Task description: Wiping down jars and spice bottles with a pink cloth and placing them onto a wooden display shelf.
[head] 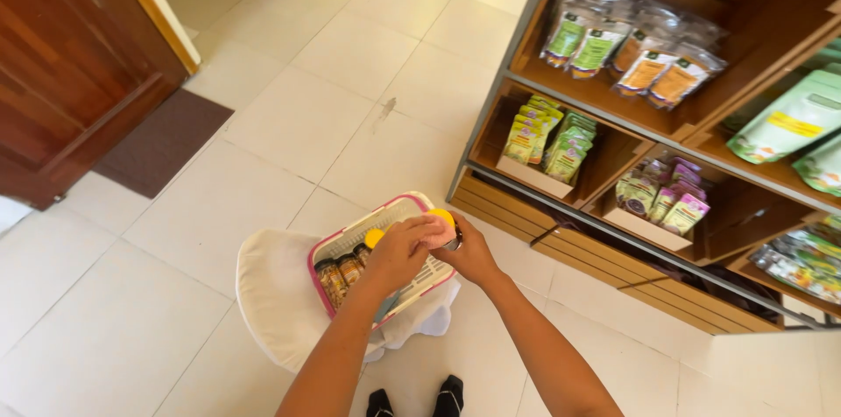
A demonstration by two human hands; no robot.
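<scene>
Right hand (471, 255) grips a yellow-lidded jar (445, 222) over the basket (350, 237); left hand (399, 250) presses what looks like a pink cloth (434, 233) onto it.

One head-worn view, looking steeply down.
The camera sits above the person's forearms, facing down and forward at the tiled floor (263, 119), with the wooden shelf (613, 119) close on the right and feet at the bottom edge.

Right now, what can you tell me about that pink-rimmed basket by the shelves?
The basket is a white, slotted plastic tray with a pink rim, sitting tilted on a white cushioned stool. Several small yellow-lidded jars stand in a row inside. Both hands, the left hand and right hand, hover over it, gripping another jar.
</scene>
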